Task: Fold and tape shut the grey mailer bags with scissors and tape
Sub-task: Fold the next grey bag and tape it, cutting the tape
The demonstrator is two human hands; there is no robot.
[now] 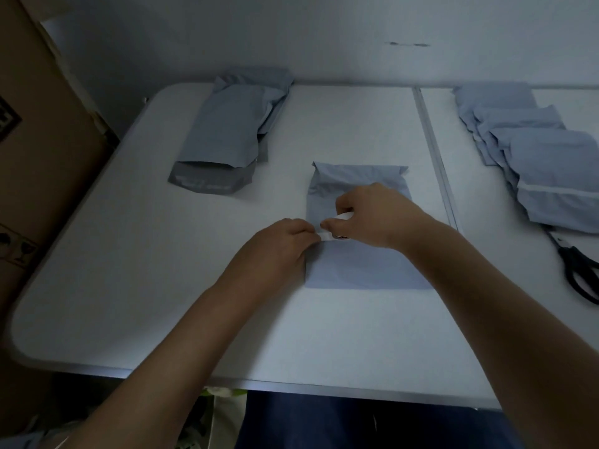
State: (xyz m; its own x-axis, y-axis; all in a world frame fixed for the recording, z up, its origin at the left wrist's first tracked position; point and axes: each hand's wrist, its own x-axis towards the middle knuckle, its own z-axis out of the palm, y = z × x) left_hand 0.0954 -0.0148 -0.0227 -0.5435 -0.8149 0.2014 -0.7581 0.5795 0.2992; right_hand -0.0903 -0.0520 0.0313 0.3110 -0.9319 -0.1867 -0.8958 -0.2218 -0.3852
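Note:
A folded grey mailer bag (356, 270) lies flat in the middle of the white table (162, 286). My right hand (376, 215) grips a roll of white tape (342, 218) just above the bag's fold. My left hand (278, 247) pinches the free end of the tape (324, 236) against the bag's left edge. A short strip of tape runs between the two hands. Black scissors (580, 270) lie on the table at the far right, away from both hands.
A stack of open grey mailers (227, 134) lies at the back left. A pile of folded, taped mailers (544, 170) sits at the back right. A cardboard box (39, 140) stands left of the table. A seam (434, 150) splits the tabletop.

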